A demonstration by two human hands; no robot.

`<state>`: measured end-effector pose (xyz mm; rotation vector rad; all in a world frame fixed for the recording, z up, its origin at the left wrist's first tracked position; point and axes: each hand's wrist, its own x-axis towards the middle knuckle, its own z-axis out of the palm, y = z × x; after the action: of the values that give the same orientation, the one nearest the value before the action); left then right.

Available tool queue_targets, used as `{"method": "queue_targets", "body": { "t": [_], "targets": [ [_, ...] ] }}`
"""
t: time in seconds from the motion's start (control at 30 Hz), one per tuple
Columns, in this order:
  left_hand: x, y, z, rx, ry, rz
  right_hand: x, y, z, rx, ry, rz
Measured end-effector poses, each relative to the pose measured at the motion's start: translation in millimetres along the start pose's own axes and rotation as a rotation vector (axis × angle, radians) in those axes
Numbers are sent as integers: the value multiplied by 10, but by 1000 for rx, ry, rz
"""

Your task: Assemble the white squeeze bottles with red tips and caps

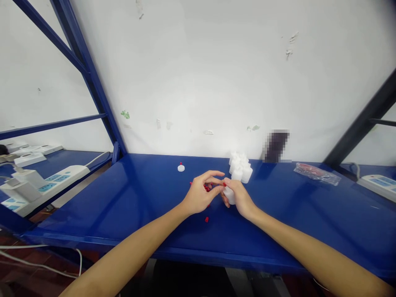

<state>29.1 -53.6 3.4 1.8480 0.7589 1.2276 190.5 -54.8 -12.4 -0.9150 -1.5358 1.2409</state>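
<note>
My right hand (244,201) is wrapped round a small white bottle (229,195), its thumb up near the bottle's top. At that top sits a small red cap (224,184), pinched between the thumb and a finger of my left hand (199,194). Several more red caps (206,188) lie on the blue table under and behind my left hand, partly hidden by it. One loose red cap (206,219) lies closer to the front edge. Just beyond my right hand stands a cluster of white bottles (240,164).
On the blue table (139,206), a white round lid (181,168) with a red tip lies at the back. A clear plastic bag (317,173) with something red inside is at the right. Power strips (66,175) and blue frame posts (93,82) flank the table; a white wall stands behind.
</note>
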Motion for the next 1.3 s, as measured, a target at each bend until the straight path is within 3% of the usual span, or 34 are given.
{"method": "queue_targets", "body": {
  "t": [0.17,0.4,0.57,0.7,0.83,1.1,1.2,1.3],
  "targets": [
    [-28,-32,19,229,31,148,13,-70,16,-96,17,15],
    [-55,-15,31,253,12,284,-20,-110,-20,-99,35,-86],
    [-88,27,54,274,19,348,-35,-106,-27,-229,-24,-188],
    [-76,4,10,411,91,301,-22,-34,14,-232,-90,-159],
    [-13,-42,-77,495,106,205,0,26,49,-249,-65,-87],
    [67,-101,-68,334,47,12,23,21,24,-312,35,-54],
    [190,-236,-316,244,219,-89,47,49,-11,-351,81,-37],
    [308,-455,-774,333,492,-183,54,65,-25,-391,48,-42]
  ]
}}
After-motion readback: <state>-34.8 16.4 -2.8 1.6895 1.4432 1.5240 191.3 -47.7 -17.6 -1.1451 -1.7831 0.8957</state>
